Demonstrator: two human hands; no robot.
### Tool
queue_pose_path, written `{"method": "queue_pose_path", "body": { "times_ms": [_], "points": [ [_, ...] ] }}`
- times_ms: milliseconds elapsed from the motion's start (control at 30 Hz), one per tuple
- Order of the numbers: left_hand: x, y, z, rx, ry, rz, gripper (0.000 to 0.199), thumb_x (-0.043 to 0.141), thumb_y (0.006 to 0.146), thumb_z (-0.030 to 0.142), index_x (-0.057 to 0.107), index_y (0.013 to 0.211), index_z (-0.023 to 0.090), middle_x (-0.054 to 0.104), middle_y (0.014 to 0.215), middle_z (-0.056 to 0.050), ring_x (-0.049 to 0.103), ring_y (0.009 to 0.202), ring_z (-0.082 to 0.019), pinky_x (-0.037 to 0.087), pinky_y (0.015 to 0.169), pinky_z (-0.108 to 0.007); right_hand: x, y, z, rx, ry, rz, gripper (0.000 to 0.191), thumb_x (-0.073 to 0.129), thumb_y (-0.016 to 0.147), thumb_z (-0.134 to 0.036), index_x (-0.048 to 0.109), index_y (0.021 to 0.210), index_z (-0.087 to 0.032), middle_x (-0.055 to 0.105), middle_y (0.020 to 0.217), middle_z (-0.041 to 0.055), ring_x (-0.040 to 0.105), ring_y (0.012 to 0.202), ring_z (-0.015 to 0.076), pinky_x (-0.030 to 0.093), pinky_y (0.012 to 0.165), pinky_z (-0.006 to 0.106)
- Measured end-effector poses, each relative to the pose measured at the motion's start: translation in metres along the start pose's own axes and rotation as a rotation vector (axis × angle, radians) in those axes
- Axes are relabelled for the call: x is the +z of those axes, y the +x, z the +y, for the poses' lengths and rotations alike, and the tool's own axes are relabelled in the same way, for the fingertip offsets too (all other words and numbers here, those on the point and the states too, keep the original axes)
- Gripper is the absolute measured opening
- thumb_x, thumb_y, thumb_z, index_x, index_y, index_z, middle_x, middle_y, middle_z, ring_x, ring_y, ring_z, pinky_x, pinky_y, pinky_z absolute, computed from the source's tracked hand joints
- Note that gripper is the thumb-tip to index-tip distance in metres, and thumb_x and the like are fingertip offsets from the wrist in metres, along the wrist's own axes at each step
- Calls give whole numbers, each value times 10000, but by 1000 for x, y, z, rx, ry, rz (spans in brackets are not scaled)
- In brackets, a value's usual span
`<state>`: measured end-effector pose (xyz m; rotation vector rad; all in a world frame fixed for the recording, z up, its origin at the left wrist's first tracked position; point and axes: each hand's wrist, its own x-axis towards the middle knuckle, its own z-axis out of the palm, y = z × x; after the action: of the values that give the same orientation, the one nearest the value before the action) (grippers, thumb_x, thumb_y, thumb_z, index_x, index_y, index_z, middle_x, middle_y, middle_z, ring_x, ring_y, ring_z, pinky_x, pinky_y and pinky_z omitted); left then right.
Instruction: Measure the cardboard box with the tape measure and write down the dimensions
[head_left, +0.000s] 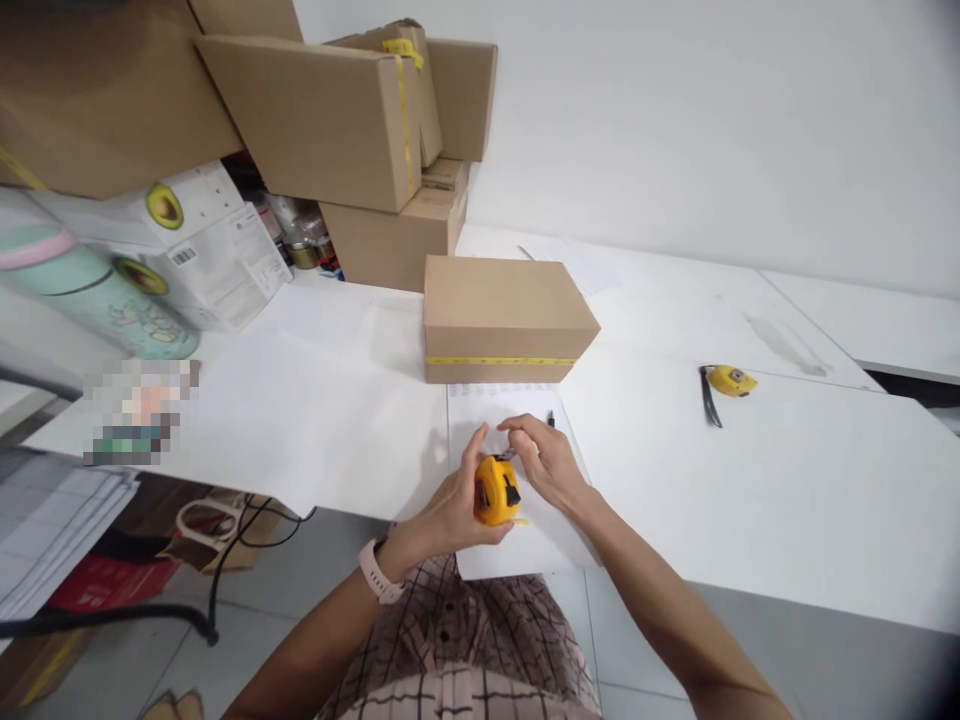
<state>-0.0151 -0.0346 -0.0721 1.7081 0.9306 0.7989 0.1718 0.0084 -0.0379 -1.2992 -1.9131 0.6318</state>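
A yellow tape measure (491, 492) with black parts is held in my left hand (454, 505), whose fingers wrap around its side. A short bit of yellow blade shows by its lower edge. Close above it, my right hand (551, 462) is curled, with thumb and index finger near a small shiny part at the top of the tape measure. What those fingers pinch is too small to make out. Both hands are over a white spiral notebook (525, 555). Just beyond lies a closed cardboard box (510, 295) with yellow tape along its front.
A black pen (551, 419) rests on the notebook. To the right lies a second yellow tape measure (731, 381) with a black strap. Cardboard boxes (315, 120) are stacked at the back left, near a mint-green bottle (97, 290). The white table's (787, 500) front edge is close to my body.
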Motion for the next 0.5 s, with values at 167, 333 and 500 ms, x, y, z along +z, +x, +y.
{"method": "queue_pose_path", "body": {
  "times_ms": [167,333,500],
  "points": [
    [-9,3,3,-41,-46,2,1181,749,769,243,-87,1600,309,566,1072,-28,590,819,-164,525,808,-370,-19,3,20,362,-508,14,351,384,1019,-532,565,1008,-232,680,688,33,665,658,238,348,579,293],
    [-48,24,14,-122,274,21,939,710,772,294,192,1551,213,623,1080,-77,637,885,-236,518,820,-393,-24,0,30,436,-699,-221,245,521,990,-441,532,1090,-217,731,798,67,681,697,265,303,574,292],
    [-87,53,15,-50,642,-119,804,627,748,260,345,1498,189,611,1260,-132,603,1110,-322,473,955,-440,-27,-2,34,368,-629,-260,205,450,938,-168,587,1081,-219,717,768,40,635,631,210,321,577,283]
  ]
}}
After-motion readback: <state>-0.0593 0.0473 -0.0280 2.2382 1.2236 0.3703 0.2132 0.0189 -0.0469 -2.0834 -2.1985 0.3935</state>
